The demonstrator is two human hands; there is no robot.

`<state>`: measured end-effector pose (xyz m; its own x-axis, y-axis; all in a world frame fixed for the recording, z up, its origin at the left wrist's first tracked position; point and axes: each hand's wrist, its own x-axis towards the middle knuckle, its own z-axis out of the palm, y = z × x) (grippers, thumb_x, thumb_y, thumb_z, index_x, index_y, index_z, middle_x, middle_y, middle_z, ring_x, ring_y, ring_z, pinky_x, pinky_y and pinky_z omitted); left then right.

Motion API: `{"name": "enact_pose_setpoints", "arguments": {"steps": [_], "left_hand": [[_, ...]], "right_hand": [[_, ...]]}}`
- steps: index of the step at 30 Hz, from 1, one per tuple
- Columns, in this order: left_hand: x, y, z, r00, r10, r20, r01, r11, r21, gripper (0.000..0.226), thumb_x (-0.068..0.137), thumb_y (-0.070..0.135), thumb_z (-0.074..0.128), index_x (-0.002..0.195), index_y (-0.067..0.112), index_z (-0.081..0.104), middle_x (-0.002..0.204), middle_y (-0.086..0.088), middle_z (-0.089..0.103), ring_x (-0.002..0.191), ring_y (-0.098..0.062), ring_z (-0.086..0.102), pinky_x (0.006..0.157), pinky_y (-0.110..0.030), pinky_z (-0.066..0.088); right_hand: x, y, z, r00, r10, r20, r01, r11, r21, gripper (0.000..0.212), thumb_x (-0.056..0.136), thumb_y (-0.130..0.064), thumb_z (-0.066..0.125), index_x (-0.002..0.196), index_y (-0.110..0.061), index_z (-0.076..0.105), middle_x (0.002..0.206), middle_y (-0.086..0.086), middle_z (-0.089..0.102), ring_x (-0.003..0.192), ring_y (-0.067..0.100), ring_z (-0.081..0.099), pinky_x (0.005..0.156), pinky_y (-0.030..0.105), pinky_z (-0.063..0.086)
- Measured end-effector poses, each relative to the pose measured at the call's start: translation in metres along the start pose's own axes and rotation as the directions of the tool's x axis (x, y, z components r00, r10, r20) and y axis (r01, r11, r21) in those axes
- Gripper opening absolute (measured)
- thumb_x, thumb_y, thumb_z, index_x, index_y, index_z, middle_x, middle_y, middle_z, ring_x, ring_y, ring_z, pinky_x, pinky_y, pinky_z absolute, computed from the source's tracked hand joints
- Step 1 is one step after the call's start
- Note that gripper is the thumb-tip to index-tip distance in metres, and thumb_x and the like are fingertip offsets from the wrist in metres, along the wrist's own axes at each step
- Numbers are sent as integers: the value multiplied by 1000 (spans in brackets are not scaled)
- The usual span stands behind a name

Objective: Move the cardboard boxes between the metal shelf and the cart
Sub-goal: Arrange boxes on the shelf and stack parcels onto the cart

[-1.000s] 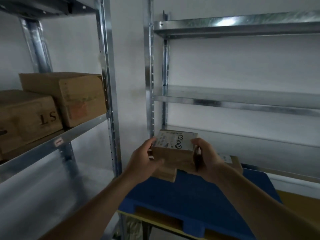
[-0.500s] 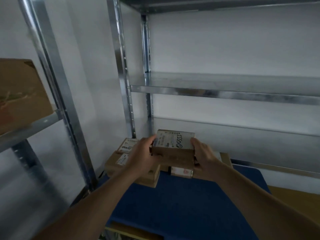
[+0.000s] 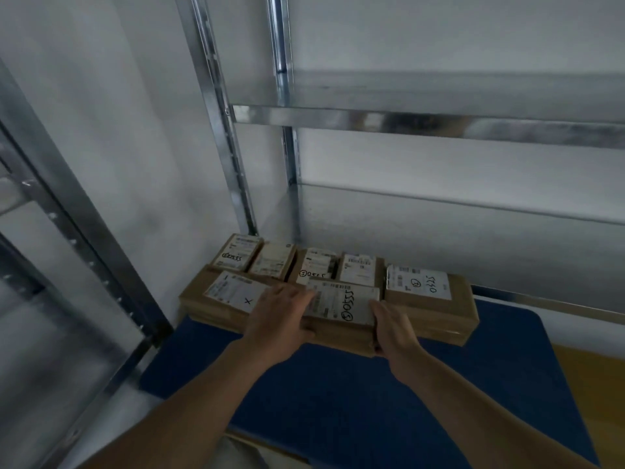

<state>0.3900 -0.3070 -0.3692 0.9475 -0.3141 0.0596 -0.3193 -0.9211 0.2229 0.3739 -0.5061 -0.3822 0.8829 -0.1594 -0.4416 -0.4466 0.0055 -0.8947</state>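
Observation:
A small cardboard box [image 3: 341,304] with a white label sits at the front middle of a row of boxes on the blue cart deck [image 3: 355,394]. My left hand [image 3: 277,319] holds its left side, fingers over the label. Along the box's right side lies my right hand [image 3: 392,328], gripping the edge. Left of it lies a flat box [image 3: 223,297] marked with an X, right of it a labelled box [image 3: 426,296]. Several smaller boxes [image 3: 294,262] line the back. The metal shelf [image 3: 406,123] stands bare behind the cart.
A second shelf unit's upright [image 3: 84,231] slants along the left. A white wall fills the gap between the two units. Yellowish flooring [image 3: 595,384] shows at the right of the cart.
The box I carried in the air has come down onto the cart between the other boxes. The view has tilted down, and the boxes on the left shelf are out of sight.

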Motion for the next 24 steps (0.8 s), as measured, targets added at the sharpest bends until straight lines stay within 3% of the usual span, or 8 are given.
{"name": "enact_pose_setpoints", "arguments": {"steps": [7, 16, 20, 24], "left_hand": [[17, -13, 26, 989, 142, 39, -147, 973, 176, 74, 82, 49, 68, 144, 23, 39, 130, 2, 54, 127, -21, 36, 108, -39, 26], [23, -29, 36, 974, 209, 89, -223, 952, 209, 68, 82, 51, 67, 138, 21, 45, 128, 0, 54, 131, -24, 32, 108, -44, 25], [23, -33, 39, 971, 221, 96, -237, 950, 204, 64, 83, 48, 67, 137, 20, 46, 129, -1, 52, 133, -25, 30, 109, -46, 26], [22, -38, 46, 962, 253, 102, -269, 939, 214, 46, 83, 44, 68, 121, 21, 57, 122, 0, 50, 127, -25, 33, 108, -45, 26]], "right_hand": [[16, 24, 6, 997, 63, -48, -61, 997, 48, 28, 103, -30, 41, 100, -21, 68, 99, 9, 71, 94, 29, 67, 86, 53, 55], [26, 38, 21, 989, 126, -78, -117, 988, 104, 27, 103, -26, 41, 102, -23, 68, 97, 4, 71, 93, 22, 66, 84, 44, 56], [29, 43, 25, 988, 131, -86, -125, 990, 72, 29, 104, -28, 39, 102, -24, 68, 97, 5, 71, 94, 24, 66, 87, 47, 55], [31, 48, 28, 988, 116, -101, -111, 993, 50, 30, 105, -28, 37, 106, -20, 65, 93, 3, 66, 85, 18, 60, 72, 33, 50]]}}
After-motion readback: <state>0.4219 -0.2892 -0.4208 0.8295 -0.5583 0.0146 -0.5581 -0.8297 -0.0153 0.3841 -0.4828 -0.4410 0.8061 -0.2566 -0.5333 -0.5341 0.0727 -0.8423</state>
